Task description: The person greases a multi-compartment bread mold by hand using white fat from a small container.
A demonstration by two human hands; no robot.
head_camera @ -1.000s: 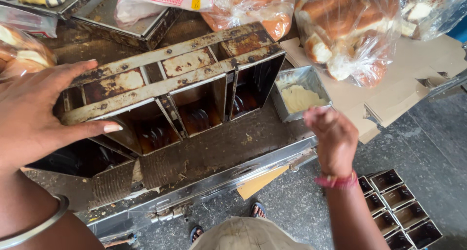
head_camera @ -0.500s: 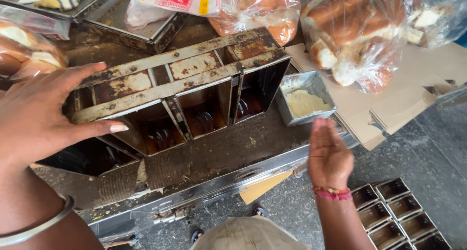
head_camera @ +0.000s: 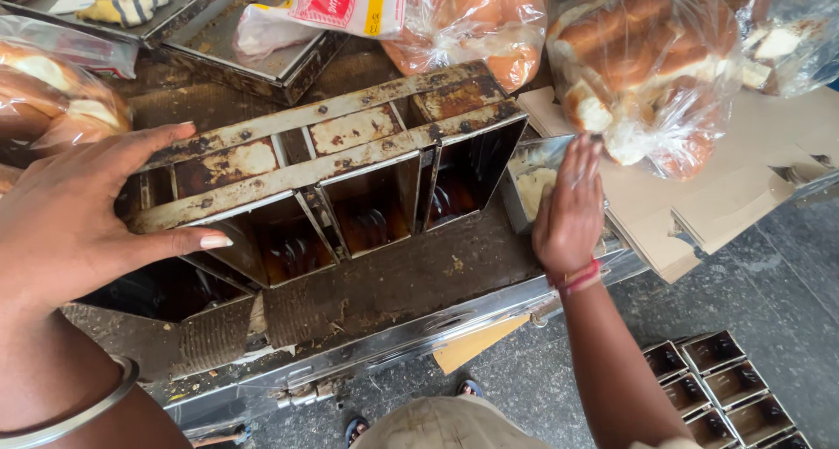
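Head: loaf-tin strap (head_camera: 350, 182) sideways, openings seemingly nearward.

A bakery work area is shown: a strapped set of greased loaf tins (head_camera: 341, 195), bagged bread loaves (head_camera: 651, 60) behind it, and more tins (head_camera: 725, 388) stacked on the floor.

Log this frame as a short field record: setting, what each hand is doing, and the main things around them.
setting: greasy metal worktable, seen from above
left hand: open, spread on the strapped loaf tins, which lie on their side, openings toward the person
right hand: open, fingers over a small tin of pale grease; contact unclear
behind: bagged bread, flat trays
right of tins: cardboard sheet
floor: more strapped tins
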